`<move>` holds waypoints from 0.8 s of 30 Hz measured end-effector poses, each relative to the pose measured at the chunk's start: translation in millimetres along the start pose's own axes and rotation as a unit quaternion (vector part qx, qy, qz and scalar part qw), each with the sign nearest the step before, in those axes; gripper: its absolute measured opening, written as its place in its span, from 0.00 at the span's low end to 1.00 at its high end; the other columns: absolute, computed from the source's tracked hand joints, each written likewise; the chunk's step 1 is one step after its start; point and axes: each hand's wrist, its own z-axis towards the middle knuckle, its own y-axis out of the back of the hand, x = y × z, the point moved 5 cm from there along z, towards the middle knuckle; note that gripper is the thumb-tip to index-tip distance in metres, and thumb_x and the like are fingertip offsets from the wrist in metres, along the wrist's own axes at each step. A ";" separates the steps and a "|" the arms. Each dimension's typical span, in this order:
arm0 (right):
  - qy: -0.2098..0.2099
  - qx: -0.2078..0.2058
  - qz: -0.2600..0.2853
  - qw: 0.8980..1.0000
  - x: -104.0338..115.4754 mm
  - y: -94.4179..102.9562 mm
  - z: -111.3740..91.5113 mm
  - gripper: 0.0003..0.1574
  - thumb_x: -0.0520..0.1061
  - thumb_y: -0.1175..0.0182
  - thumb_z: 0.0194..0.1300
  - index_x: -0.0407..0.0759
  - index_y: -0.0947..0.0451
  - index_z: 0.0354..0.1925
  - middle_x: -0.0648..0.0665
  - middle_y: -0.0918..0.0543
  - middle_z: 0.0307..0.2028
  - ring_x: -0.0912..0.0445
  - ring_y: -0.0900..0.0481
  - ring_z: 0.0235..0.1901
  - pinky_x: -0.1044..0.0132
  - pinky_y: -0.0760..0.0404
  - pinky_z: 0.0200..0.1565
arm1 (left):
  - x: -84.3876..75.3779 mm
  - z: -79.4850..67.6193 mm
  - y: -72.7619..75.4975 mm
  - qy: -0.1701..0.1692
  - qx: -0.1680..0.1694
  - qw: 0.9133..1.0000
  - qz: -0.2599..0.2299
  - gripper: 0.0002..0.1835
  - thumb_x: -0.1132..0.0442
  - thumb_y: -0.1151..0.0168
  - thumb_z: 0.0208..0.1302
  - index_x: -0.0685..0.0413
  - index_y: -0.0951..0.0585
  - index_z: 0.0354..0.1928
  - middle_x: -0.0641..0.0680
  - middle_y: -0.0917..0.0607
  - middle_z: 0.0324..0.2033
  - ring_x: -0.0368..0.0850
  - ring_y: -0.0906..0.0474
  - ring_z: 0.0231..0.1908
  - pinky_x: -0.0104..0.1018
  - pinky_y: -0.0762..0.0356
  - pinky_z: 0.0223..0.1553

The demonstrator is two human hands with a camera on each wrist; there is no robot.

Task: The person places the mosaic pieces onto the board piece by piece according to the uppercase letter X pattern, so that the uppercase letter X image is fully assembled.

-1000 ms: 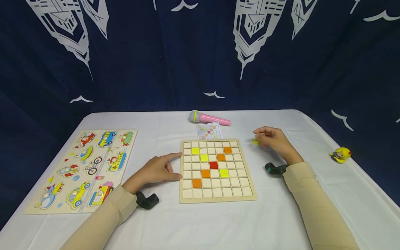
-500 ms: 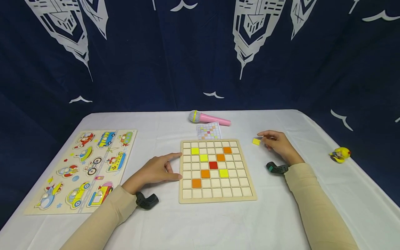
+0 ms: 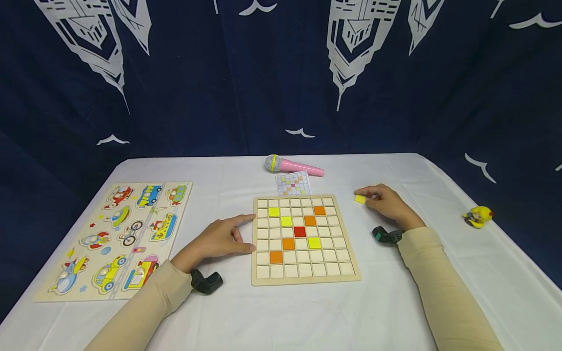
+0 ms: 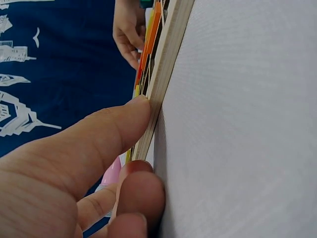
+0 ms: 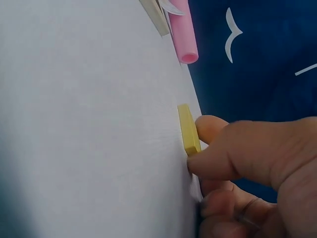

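Note:
A wooden grid board [image 3: 306, 282] lies mid-table in the head view, with several yellow, orange and one red tile [image 3: 300, 232] among pale squares. My left hand [image 3: 219, 240] is at the board's left edge, thumb and index finger spread apart and touching its side; the left wrist view shows the thumb [image 4: 116, 124] against the edge. Right of the board, my right hand [image 3: 386, 202] has thumb and index finger at a loose yellow square tile [image 3: 360, 199]. Up close in the right wrist view, thumb and index finger pinch this tile [image 5: 187, 129] low over the white cloth.
Behind the board lie a small printed pattern card [image 3: 293, 184] and a pink toy microphone [image 3: 303, 167]. A vehicle puzzle board [image 3: 98, 222] covers the left side, partly under the left sleeve. A small yellow figure [image 3: 478, 217] sits near the right table edge.
My right hand first drew back to the right from the yellow tile, leaving it on the cloth, then came back left and took it between thumb and index finger. The left hand stayed put.

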 end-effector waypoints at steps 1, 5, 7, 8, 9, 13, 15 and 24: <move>0.001 0.002 -0.006 1.000 0.6 0.4 0.1 0.24 0.34 0.41 0.76 0.31 0.20 0.67 0.30 0.23 0.54 0.44 0.28 0.47 0.54 0.27 0.47 | 0.3 0.1 0.0 -0.001 -0.001 1.000 0.001 0.46 0.51 0.18 0.61 0.54 0.27 0.79 0.47 0.16 0.25 0.42 0.24 0.23 0.36 0.30 0.28; 0.000 0.013 -0.023 1.000 4.3 3.4 -1.0 0.23 0.35 0.37 0.73 0.31 0.18 0.63 0.31 0.21 0.53 0.46 0.27 0.45 0.55 0.26 0.45 | 1.4 0.6 -0.2 -0.004 -0.002 1.000 0.002 0.46 0.51 0.18 0.60 0.54 0.27 0.79 0.47 0.16 0.25 0.42 0.25 0.23 0.37 0.30 0.28; -0.005 0.018 -0.027 0.999 5.8 5.3 -2.2 0.23 0.37 0.36 0.72 0.31 0.17 0.62 0.31 0.20 0.53 0.47 0.26 0.44 0.57 0.25 0.45 | 1.7 0.9 -0.1 -0.004 -0.001 1.000 0.001 0.46 0.51 0.18 0.60 0.54 0.27 0.79 0.47 0.16 0.25 0.42 0.25 0.23 0.37 0.30 0.28; -0.007 0.021 -0.026 0.999 6.3 6.0 -2.7 0.23 0.37 0.35 0.71 0.30 0.17 0.62 0.31 0.19 0.53 0.48 0.26 0.43 0.58 0.24 0.44 | 1.7 0.9 -0.2 -0.004 -0.001 1.000 0.000 0.46 0.51 0.18 0.60 0.54 0.27 0.79 0.47 0.16 0.25 0.42 0.25 0.23 0.37 0.30 0.28; -0.007 0.024 -0.025 0.999 6.5 6.7 -3.2 0.23 0.37 0.34 0.71 0.30 0.17 0.61 0.31 0.19 0.53 0.49 0.25 0.41 0.59 0.24 0.42 | 1.7 1.0 -0.3 -0.004 -0.001 1.000 -0.001 0.46 0.52 0.18 0.60 0.54 0.27 0.79 0.47 0.16 0.25 0.42 0.25 0.23 0.37 0.30 0.28; -0.006 0.029 -0.024 0.999 6.0 8.1 -4.7 0.21 0.38 0.30 0.71 0.29 0.16 0.59 0.35 0.17 0.48 0.52 0.26 0.37 0.62 0.24 0.39 | 1.5 1.2 0.0 -0.001 0.001 1.000 -0.002 0.46 0.52 0.18 0.61 0.54 0.27 0.79 0.47 0.16 0.24 0.42 0.24 0.22 0.36 0.30 0.27; 0.000 0.030 -0.028 0.999 6.8 8.1 -5.9 0.20 0.38 0.28 0.70 0.29 0.15 0.56 0.38 0.17 0.44 0.52 0.27 0.37 0.61 0.25 0.39 | 1.1 1.2 0.2 0.000 0.001 1.000 -0.003 0.46 0.52 0.18 0.61 0.54 0.27 0.79 0.47 0.16 0.25 0.42 0.24 0.22 0.36 0.30 0.27; 0.035 0.039 -0.022 0.998 14.0 7.5 -17.5 0.18 0.39 0.24 0.66 0.31 0.13 0.50 0.44 0.15 0.39 0.54 0.24 0.36 0.66 0.24 0.38 | -0.2 0.4 -0.3 0.001 0.002 1.000 -0.010 0.46 0.53 0.17 0.61 0.55 0.27 0.79 0.48 0.16 0.24 0.42 0.24 0.22 0.36 0.30 0.27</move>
